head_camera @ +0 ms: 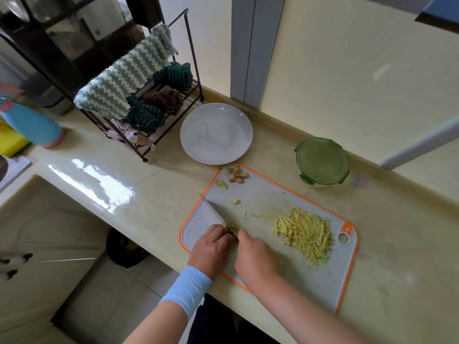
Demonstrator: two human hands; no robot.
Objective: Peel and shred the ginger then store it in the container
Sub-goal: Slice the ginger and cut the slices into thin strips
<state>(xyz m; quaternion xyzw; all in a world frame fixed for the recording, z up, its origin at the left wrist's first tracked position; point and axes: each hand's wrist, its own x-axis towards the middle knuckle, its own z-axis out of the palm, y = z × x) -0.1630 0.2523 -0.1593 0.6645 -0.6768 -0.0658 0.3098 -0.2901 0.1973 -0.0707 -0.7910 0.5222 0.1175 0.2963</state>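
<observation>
**Ginger shredding at a kitchen counter, head view.** A cream countertop (pixel 149 194) carries a grey cutting board (pixel 260 194) edged in orange. Behind it, at the far left, stands a wire rack (pixel 193 58) draped with cloths (pixel 124 78). A white plate (pixel 216 134) lies just beyond the board's far corner. A round container (pixel 322 161), its green lid clipped on, sits near the wall to the right. The shredded ginger (pixel 305 234) forms a heap on the right half of the board. At the near left edge, the left hand (pixel 211 247), fingers curled, holds down a small ginger piece (pixel 233 225), which is mostly hidden. The right hand (pixel 255 256) grips the handle of a knife (pixel 213 209), whose blade points away and to the left. Peelings (pixel 236 173) lie at the board's far corner.
</observation>
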